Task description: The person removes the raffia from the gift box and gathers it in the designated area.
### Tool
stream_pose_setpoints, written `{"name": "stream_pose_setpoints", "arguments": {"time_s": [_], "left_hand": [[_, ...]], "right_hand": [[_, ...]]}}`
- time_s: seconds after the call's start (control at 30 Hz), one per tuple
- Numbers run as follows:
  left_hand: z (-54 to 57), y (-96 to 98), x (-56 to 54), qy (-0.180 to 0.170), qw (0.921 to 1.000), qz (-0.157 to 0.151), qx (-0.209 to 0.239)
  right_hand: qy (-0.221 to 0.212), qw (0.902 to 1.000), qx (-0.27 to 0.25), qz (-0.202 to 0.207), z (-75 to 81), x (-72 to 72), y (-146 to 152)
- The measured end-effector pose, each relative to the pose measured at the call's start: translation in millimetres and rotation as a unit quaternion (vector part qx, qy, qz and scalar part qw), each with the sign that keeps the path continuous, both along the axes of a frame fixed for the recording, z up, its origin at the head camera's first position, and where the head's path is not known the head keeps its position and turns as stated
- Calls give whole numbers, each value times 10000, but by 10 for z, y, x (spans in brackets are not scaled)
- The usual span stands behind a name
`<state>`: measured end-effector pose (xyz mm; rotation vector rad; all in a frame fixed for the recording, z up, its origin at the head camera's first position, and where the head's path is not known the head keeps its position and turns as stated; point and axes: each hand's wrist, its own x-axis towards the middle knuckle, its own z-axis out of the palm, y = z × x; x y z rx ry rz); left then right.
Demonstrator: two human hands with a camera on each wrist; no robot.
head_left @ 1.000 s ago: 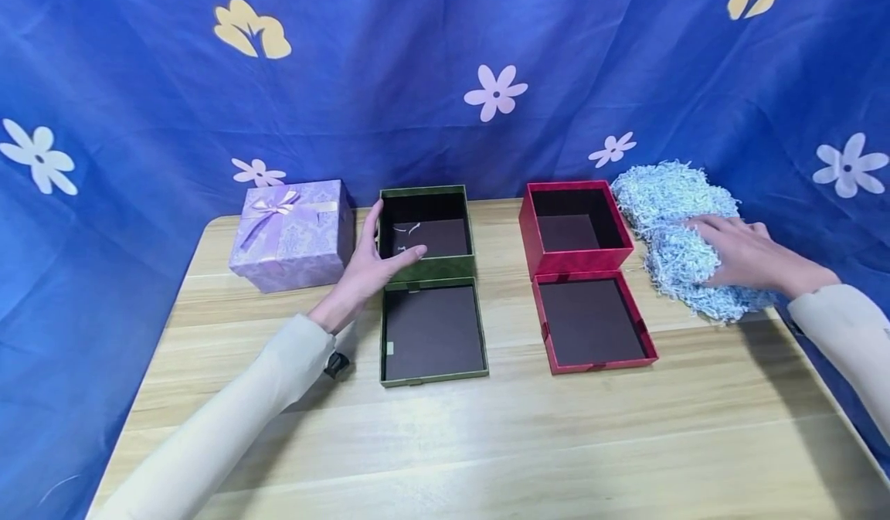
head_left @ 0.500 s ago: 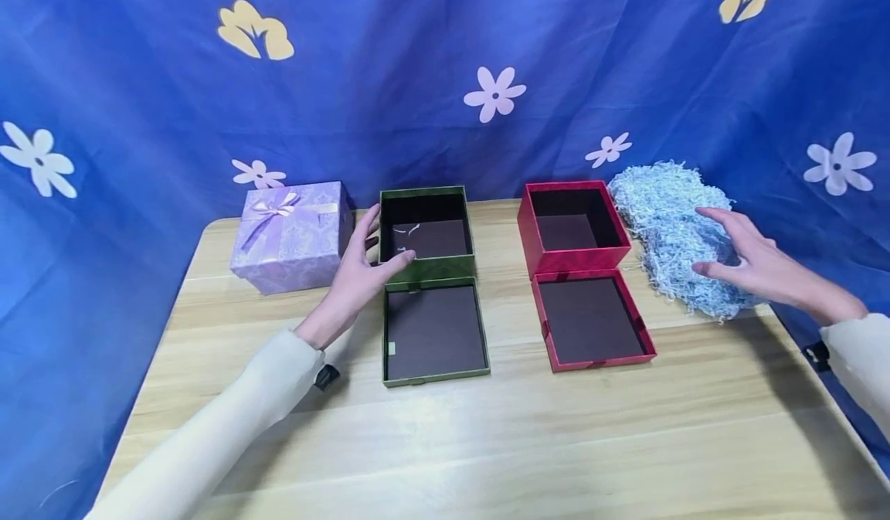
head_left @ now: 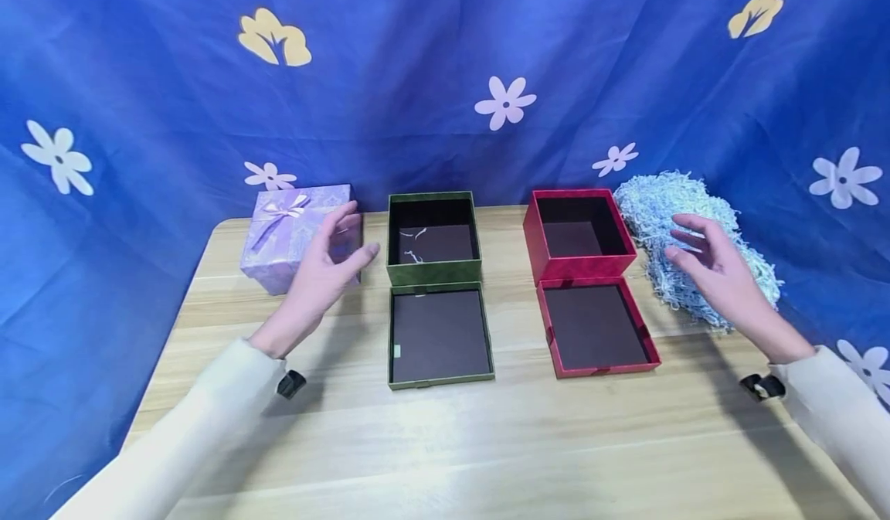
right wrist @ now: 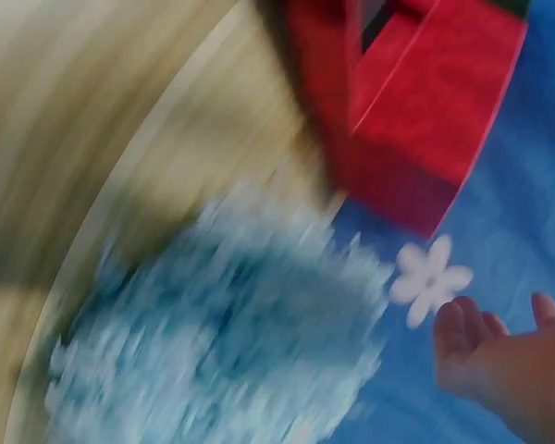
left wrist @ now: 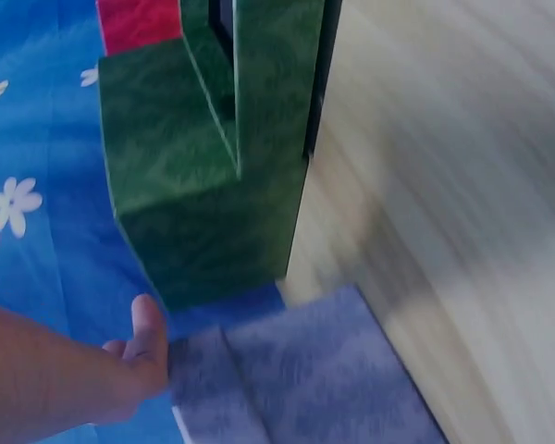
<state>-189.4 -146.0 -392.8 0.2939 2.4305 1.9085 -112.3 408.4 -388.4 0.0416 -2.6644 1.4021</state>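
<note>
My left hand (head_left: 309, 284) holds nothing, its fingers spread over the right side of a lilac gift box (head_left: 278, 234) with a ribbon bow. Beside it stands an uncovered green box (head_left: 434, 274) with a few thin pale strands (head_left: 414, 257) on its dark floor. My right hand (head_left: 726, 280), fingers loosely bent and holding nothing, hovers in front of a heap of light blue shredded paper (head_left: 660, 199). That heap (right wrist: 222, 342) looks blurred in the right wrist view. Left of it is an uncovered red box (head_left: 591, 265), with nothing seen inside.
A green lid (head_left: 441, 334) and a red lid (head_left: 594, 327) lie inside-up in front of their boxes. All of this is on a pale wooden table (head_left: 452, 443). A blue flowered cloth (head_left: 417, 79) hangs behind and along the sides.
My right hand has lifted off the shredded paper and drawn back from it. My left hand has moved left, from the green box's edge to the lilac box.
</note>
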Motion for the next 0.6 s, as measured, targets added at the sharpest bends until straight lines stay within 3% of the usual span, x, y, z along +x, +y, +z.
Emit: {"name": "stream_pose_setpoints", "arguments": {"time_s": [0.17,0.3,0.4,0.6], "left_hand": [[58,-186,21,192,9993,288,117],[86,-316,39,324,9979,476,284],[96,-416,40,404,9968,545,417],[131,-712,82,494,9932,761,727]], "right_hand": [[322,9963,-777,152,9,4,-382],[447,9836,-1656,552,10,-33,-701],[362,9719,-2173,829,32,-69,-935],[6,9594,-2570,1161,72,-195,-1424]]}}
